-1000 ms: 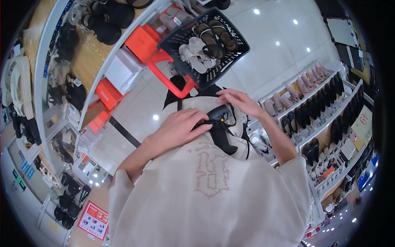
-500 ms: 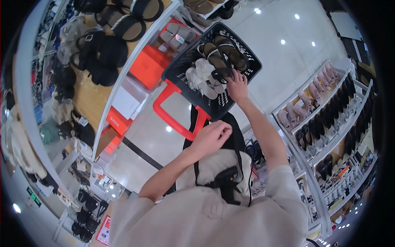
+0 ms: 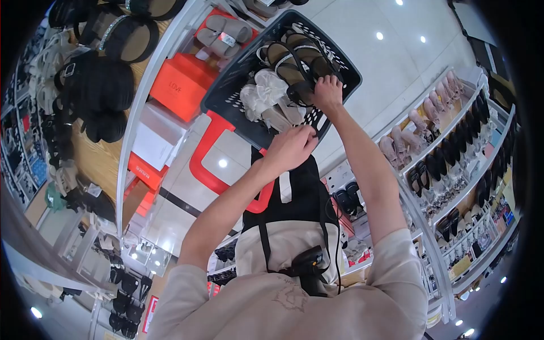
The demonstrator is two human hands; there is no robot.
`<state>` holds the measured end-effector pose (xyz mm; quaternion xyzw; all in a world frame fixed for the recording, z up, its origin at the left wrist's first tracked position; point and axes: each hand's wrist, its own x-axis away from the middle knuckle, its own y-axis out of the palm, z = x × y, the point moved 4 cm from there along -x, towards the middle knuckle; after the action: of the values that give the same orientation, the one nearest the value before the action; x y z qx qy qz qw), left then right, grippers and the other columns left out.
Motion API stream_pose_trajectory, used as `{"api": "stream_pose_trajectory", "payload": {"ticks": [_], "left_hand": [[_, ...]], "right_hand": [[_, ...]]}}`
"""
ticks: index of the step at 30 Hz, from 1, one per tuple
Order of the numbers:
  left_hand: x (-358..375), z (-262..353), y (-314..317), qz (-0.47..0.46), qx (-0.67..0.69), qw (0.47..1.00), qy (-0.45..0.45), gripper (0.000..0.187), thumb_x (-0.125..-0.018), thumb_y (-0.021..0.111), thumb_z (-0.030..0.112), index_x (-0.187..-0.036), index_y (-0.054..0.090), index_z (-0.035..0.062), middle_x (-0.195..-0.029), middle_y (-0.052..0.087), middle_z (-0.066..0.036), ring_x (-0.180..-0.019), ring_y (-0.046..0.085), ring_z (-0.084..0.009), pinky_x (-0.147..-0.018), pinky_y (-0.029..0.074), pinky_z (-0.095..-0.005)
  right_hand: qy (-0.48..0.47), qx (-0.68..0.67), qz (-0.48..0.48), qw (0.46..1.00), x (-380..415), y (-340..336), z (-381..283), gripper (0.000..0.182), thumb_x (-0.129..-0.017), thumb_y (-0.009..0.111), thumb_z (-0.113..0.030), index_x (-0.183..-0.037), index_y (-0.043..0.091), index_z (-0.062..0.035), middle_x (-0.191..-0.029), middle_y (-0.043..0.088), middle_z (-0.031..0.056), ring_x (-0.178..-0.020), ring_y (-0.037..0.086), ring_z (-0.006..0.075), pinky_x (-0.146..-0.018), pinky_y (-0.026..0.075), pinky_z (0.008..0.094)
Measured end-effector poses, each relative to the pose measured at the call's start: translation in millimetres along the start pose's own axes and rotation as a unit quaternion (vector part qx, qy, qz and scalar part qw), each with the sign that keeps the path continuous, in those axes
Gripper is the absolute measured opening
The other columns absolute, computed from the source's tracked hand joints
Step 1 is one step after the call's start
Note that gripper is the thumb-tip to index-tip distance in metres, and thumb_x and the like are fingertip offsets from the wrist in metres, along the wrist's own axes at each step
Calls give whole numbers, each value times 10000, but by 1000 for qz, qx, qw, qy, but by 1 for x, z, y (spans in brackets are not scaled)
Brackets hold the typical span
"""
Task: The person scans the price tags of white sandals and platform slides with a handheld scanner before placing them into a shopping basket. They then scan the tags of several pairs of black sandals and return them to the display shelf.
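Note:
A dark grey shopping basket [image 3: 212,102] stands in front of me, its red handle [image 3: 199,153] folded out toward me. Inside lie black-strapped sandals [image 3: 281,58] with brown footbeds and pale sandals [image 3: 266,88] with white fabric flowers. My right hand [image 3: 328,94] reaches into the right side of the basket, its fingers curled round the near end of a dark sandal. Over the basket's near edge is my left hand [image 3: 292,148], fingers bent in and nothing visible in them; its palm is hidden. It is close to the pale sandals.
Black sandals [image 3: 102,90] sit on a wooden shelf at left. Orange shoe boxes [image 3: 184,85] and grey slippers [image 3: 224,35] are beneath it. On the right, a white rack [image 3: 422,221] carries rows of shoes. A black bag with a strap [image 3: 306,192] hangs before my body.
My left hand has moved up and forward from beside the red handle to the basket's near edge. My right hand remains at the sandals, its fingers more curled.

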<state>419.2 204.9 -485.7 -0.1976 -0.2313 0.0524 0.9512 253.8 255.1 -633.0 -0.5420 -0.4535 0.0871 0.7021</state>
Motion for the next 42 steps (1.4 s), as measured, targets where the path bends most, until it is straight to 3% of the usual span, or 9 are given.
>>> {"api": "stream_pose_trajectory", "payload": {"ticks": [6, 17, 19, 21, 23, 27, 29, 32, 42], "left_hand": [[44, 24, 25, -93, 236, 964, -76, 287, -998, 602, 238, -1112, 626, -25, -1011, 718, -145, -964, 708, -241, -873, 538, -357], [95, 19, 23, 31, 386, 919, -73, 319, -1026, 554, 230, -1240, 553, -5, -1165, 645, -114, -1019, 674, -218, -904, 524, -333], [102, 26, 4, 87, 478, 850, -202, 377, -1046, 502, 311, -1262, 540, 4, -1203, 622, -119, -1083, 648, -220, -947, 511, -346], [107, 27, -3, 115, 536, 811, -201, 486, -1044, 475, 430, -1268, 528, 3, -1215, 612, -109, -1152, 614, -233, -981, 496, -385], [108, 27, 7, 73, 781, 584, -211, 651, -989, 514, 566, -1302, 516, -5, -1282, 568, -95, -1194, 590, -248, -1031, 457, -394], [129, 105, -24, 2, 853, 517, -74, 836, -929, 441, 731, -1438, 470, 70, -1321, 601, -88, -1216, 587, -285, -1083, 432, -473], [136, 96, -23, 54, 835, 544, -70, 846, -919, 422, 754, -1447, 471, 95, -1334, 609, -93, -1188, 609, -274, -1017, 491, -456], [172, 132, -56, 197, 675, 711, 30, 816, -936, 401, 743, -1453, 458, 113, -1337, 596, -91, -1157, 624, -231, -966, 535, -408], [252, 147, -69, 232, 672, 692, 129, 786, -968, 372, 703, -1485, 408, 112, -1354, 581, -87, -1175, 611, -217, -979, 530, -396]], "right_hand": [[-24, 21, -62, 998, -5, -20, 5, 349, -848, 645, -295, -1099, 709, -61, -1222, 660, 114, -1269, 525, 251, -1009, 425, 454], [-83, -190, -5, 978, 75, -131, 22, 321, -849, 614, -291, -940, 702, 5, -969, 706, 238, -913, 683, 409, -822, 552, 497], [-103, -267, 36, 957, 117, -160, 26, 324, -848, 602, -273, -971, 699, 10, -880, 694, 256, -869, 684, 415, -799, 547, 473], [-110, -352, 46, 929, 174, -204, 25, 315, -844, 596, -227, -1001, 687, 30, -872, 692, 252, -855, 681, 414, -784, 541, 450], [-131, -421, 87, 893, 231, -228, 23, 293, -830, 606, -164, -1021, 660, 52, -904, 675, 241, -859, 665, 407, -779, 526, 435], [-204, -476, 149, 842, 325, -257, 8, 257, -792, 644, -90, -998, 612, 60, -901, 614, 206, -852, 620, 379, -788, 508, 426], [-317, -395, 181, 843, 350, -269, -10, 221, -766, 659, -78, -941, 596, 41, -849, 585, 170, -816, 590, 363, -779, 512, 425], [-374, -323, 214, 843, 370, -277, -27, 217, -745, 679, -89, -926, 612, 10, -839, 586, 125, -810, 591, 322, -712, 516, 400], [-492, -215, 217, 815, 412, -317, -66, 492, -752, 804, -399, -1035, 657, -24, -1001, 643, 77, -987, 626, 275, -756, 551, 356]]}}
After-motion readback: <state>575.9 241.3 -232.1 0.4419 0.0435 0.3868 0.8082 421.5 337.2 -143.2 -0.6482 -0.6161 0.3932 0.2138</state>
